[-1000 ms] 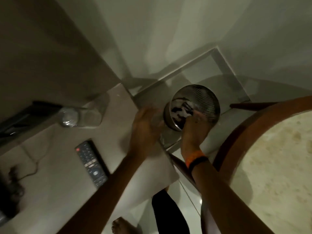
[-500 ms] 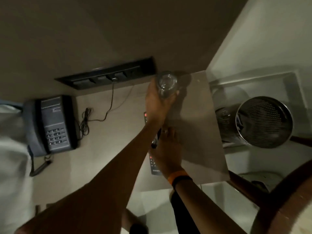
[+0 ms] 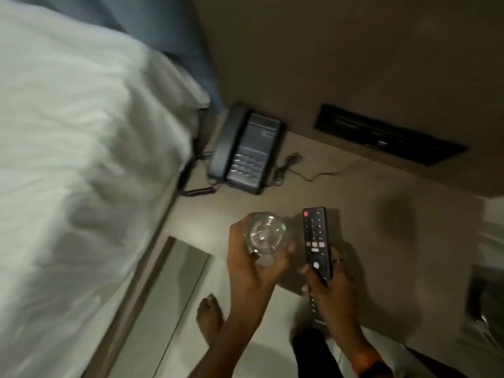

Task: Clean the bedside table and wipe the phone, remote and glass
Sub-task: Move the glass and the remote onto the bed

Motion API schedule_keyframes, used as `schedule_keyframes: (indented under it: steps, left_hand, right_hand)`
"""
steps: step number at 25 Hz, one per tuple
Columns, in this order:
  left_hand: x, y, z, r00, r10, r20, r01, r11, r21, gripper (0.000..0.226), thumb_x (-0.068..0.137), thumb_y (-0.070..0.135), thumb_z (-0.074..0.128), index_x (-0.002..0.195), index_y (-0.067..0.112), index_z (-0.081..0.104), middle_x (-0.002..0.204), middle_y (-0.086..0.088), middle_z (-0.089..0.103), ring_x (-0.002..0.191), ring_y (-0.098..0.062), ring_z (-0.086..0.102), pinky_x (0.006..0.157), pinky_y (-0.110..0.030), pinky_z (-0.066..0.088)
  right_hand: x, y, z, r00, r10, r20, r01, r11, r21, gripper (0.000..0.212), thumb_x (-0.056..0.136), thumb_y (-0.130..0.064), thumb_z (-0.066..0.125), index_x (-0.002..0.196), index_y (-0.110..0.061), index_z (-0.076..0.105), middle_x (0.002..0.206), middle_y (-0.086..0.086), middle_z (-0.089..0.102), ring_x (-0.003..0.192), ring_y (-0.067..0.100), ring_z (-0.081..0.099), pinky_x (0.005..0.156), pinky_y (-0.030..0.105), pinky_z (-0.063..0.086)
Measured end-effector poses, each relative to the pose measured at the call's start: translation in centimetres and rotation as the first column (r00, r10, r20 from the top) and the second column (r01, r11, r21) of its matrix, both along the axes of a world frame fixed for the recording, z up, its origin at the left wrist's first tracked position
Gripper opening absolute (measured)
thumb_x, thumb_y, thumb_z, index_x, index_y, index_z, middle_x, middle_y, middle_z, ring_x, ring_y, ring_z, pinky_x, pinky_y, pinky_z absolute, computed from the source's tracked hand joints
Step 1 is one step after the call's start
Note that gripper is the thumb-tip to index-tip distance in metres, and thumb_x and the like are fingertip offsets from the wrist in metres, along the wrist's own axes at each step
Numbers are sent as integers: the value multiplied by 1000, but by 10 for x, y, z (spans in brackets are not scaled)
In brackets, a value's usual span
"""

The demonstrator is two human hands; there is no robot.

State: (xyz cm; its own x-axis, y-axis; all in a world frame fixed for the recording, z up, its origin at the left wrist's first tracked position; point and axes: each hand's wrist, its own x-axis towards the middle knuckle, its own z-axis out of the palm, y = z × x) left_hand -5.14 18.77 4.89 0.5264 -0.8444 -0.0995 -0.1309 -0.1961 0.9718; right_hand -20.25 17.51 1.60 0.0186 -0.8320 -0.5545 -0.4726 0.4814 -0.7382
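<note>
My left hand [image 3: 252, 264] is wrapped around a clear drinking glass [image 3: 266, 236], holding it upright just above the front edge of the bedside table [image 3: 376, 236]. My right hand [image 3: 331, 289] grips a black remote [image 3: 316, 242] by its lower half, buttons up, over the tabletop to the right of the glass. A dark grey corded phone [image 3: 246, 150] sits at the table's back left, handset on its cradle, with its coiled cord [image 3: 199, 190] trailing at the left.
A bed with white sheets [image 3: 81, 159] fills the left side, close against the table. A black socket panel [image 3: 387, 135] is set in the wall behind, with a thin cable [image 3: 297, 167] running from it. My bare foot [image 3: 210, 317] stands on the floor below.
The view has swung left from the waste bin to the bed side. My left hand has lifted the glass from the back of the table toward me. My right hand has picked the remote up.
</note>
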Motion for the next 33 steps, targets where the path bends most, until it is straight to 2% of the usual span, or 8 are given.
schedule_keyframes:
  steps: [3, 5, 9, 13, 18, 23, 28, 33]
  left_hand:
    - [93, 66, 29, 955, 295, 15, -295, 955, 26, 54, 74, 28, 87, 119, 34, 59, 112, -1, 68, 101, -16, 69, 84, -25, 56]
    - [163, 110, 52, 881, 468, 69, -468, 884, -8, 53, 73, 33, 87, 118, 33, 58, 110, 1, 69, 100, -15, 69, 83, -29, 58]
    - [287, 195, 84, 664, 717, 212, -722, 689, -71, 61, 73, 38, 88, 124, 32, 54, 119, 6, 64, 111, -15, 66, 84, -24, 58]
    - [379, 262, 96, 466, 837, 288, -852, 512, -107, 66, 75, 37, 89, 129, 22, 55, 122, 3, 65, 110, -13, 65, 87, -23, 56]
    - [457, 310, 81, 371, 875, 311, -909, 411, -70, 66, 78, 33, 88, 132, 17, 54, 124, 0, 64, 111, -20, 66, 93, -46, 59]
    - [475, 314, 54, 375, 868, 326, -901, 423, -91, 64, 78, 36, 87, 129, 19, 52, 122, 4, 64, 111, -10, 63, 97, -24, 52]
    - [463, 317, 37, 378, 859, 344, -911, 412, -28, 65, 78, 34, 88, 122, 40, 41, 114, 33, 54, 105, 23, 53, 88, 4, 37]
    - [411, 314, 29, 323, 872, 369, -947, 295, 131, 88, 86, 34, 80, 156, 20, 27, 157, -3, 38, 146, -15, 39, 122, -44, 37]
  right_hand:
    - [97, 19, 30, 972, 187, 142, -184, 982, -33, 42, 94, -18, 68, 123, -46, 55, 84, -23, 74, 64, 3, 69, 58, 8, 52]
    - [185, 36, 56, 904, 339, 260, -346, 938, -19, 29, 95, -37, 64, 121, -46, 59, 83, -11, 74, 65, 9, 66, 62, 21, 55]
    - [351, 74, 98, 689, 616, 381, -638, 765, -84, 58, 82, -64, 48, 139, -50, 47, 110, -6, 68, 80, 7, 63, 66, 24, 50]
    - [476, 117, 120, 458, 888, 42, -829, 444, -341, 63, 102, -44, 48, 159, -32, 23, 117, -9, 43, 95, 7, 55, 75, 11, 45]
    - [575, 171, 118, 372, 832, -412, -876, 168, -453, 59, 97, -38, 60, 144, -7, 43, 120, 9, 49, 106, 27, 55, 86, 41, 56]
    - [607, 183, 87, 409, 689, -599, -892, 161, -423, 49, 91, -40, 63, 123, -3, 56, 115, 12, 52, 103, 28, 54, 86, 43, 56]
    - [591, 193, 77, 482, 564, -670, -868, 205, -452, 65, 89, -52, 62, 135, -6, 55, 113, 12, 54, 103, 29, 52, 87, 42, 51]
    - [533, 179, 79, 562, 550, -618, -819, 268, -507, 71, 90, -64, 50, 142, -16, 52, 124, 6, 58, 110, 24, 52, 90, 40, 43]
